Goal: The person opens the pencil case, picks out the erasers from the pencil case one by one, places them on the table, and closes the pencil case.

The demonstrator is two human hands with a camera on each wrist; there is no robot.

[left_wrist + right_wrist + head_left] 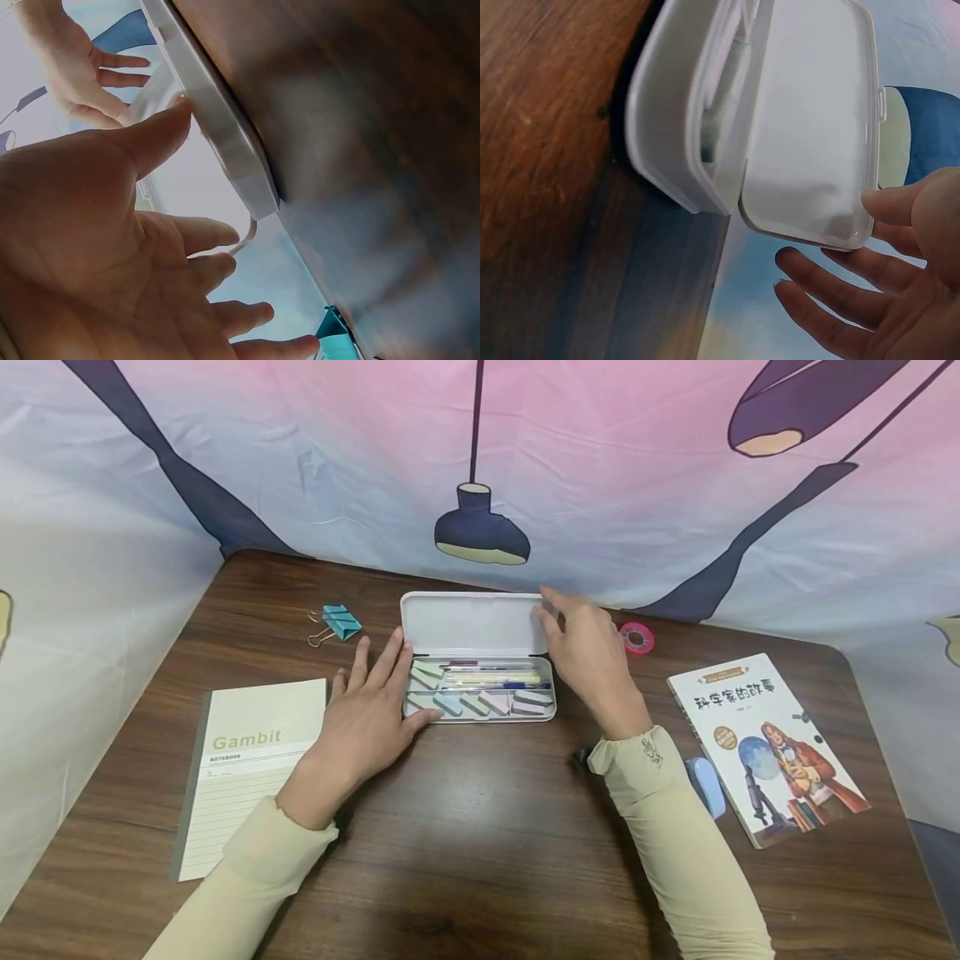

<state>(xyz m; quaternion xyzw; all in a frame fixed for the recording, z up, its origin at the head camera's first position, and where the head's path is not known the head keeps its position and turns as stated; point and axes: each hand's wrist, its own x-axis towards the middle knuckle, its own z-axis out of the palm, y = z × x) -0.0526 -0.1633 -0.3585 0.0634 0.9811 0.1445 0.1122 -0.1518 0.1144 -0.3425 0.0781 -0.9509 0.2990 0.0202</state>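
Observation:
A white pencil case (480,720) stands on the table with its lid (472,622) raised. Pens (495,681) lie in its back part, and several pastel eraser-like blocks (447,704) fill the front and left parts. My left hand (367,727) rests against the case's left end, fingers spread and straight, the thumb touching the front edge. In the left wrist view, that left hand (127,240) shows its palm beside the case wall (217,120). My right hand (592,652) pinches the lid's right edge; in the right wrist view the thumb (892,204) lies on its inner side.
Left of the case are a teal binder clip (342,622) and a Gambit notebook (255,777). To the right lie a pink tape roll (637,638), a book with an illustrated cover (765,743) and a blue rounded object (705,787). A printed cloth (337,468) hangs behind the table.

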